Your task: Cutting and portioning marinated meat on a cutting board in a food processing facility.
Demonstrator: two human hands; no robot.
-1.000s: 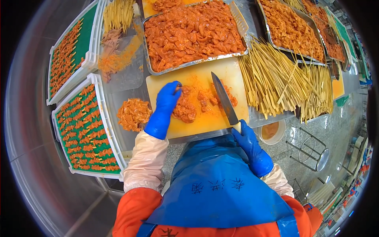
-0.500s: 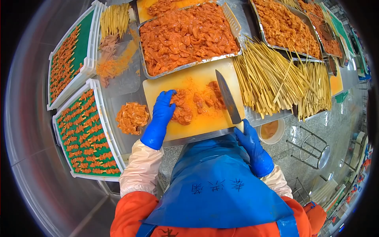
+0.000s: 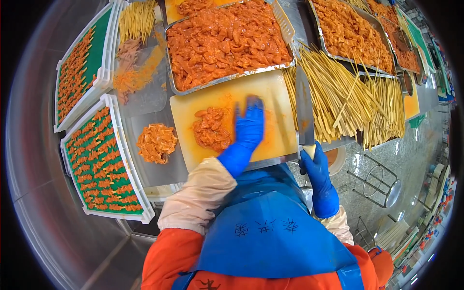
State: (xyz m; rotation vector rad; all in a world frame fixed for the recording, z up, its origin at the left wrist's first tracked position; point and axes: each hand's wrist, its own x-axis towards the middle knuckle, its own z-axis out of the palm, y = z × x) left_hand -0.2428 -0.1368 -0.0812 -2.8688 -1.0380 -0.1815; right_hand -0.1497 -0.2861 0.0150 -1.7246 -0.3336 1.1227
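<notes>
The blurred left hand (image 3: pixel 248 130) hides whatever lies beneath.

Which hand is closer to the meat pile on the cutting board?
Left. The left hand is just right of the meat pile, over the cutting board; the right hand is farther away, beyond the board's lower right corner, holding the knife.

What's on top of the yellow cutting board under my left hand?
The yellow cutting board carries a heap of orange-red meat and orange smears. The blurred left hand covers the patch right of the heap; what lies beneath it can't be seen.
</notes>
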